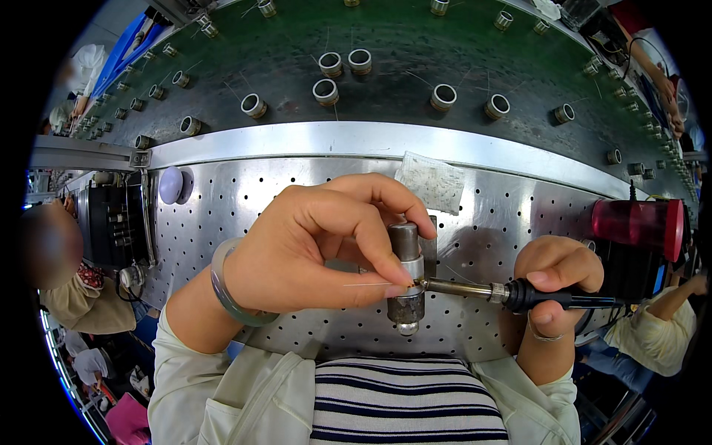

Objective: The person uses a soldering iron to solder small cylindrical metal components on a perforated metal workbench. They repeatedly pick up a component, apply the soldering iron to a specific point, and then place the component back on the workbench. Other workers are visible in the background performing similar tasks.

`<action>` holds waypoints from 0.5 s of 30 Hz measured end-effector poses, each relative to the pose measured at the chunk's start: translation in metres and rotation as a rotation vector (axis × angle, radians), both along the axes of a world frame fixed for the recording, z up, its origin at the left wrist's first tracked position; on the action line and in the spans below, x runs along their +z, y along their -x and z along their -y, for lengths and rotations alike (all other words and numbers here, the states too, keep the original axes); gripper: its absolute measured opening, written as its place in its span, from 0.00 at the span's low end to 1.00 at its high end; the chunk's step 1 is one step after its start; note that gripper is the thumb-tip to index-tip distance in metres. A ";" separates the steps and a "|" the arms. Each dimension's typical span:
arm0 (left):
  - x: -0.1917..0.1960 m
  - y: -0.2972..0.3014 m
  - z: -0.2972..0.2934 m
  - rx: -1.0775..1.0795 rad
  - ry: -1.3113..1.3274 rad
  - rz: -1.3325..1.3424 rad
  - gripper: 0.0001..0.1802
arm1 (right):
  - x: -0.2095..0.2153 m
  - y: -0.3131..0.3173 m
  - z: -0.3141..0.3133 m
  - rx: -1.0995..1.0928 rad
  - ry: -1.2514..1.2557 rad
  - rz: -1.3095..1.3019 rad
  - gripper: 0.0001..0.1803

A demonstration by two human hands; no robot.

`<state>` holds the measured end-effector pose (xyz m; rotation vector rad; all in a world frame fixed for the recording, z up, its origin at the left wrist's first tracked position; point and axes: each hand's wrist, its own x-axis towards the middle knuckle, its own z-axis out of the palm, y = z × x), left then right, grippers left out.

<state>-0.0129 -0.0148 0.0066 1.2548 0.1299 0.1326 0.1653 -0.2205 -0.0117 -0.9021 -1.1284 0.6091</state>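
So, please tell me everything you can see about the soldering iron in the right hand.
The soldering iron lies almost level, pointing to the person's left. It has a black grip and a dull metal shaft ending in a thin tip. The right hand wraps the grip, thumb beneath. The tip meets the side of a small upright metal cylinder, where the left hand pinches a fine wire. It is held above a perforated steel worktop.

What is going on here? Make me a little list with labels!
Left hand: the left hand pinches a thin wire against a grey metal cylinder.
Right hand: the right hand grips a soldering iron, its tip at the cylinder's side.
Surface: a perforated metal table.
Behind: a green conveyor belt carrying small metal rings.
Nearby: a red plastic container at the right; other people at both sides.
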 end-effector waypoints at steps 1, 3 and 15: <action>0.001 0.000 0.000 -0.004 0.008 -0.011 0.08 | 0.000 0.000 0.000 0.000 0.004 0.000 0.16; 0.003 0.000 -0.001 -0.013 0.025 -0.033 0.08 | 0.001 0.000 0.000 0.004 0.009 -0.002 0.16; 0.016 -0.009 -0.005 -0.085 0.258 -0.193 0.33 | 0.003 -0.004 0.000 0.028 0.017 0.042 0.16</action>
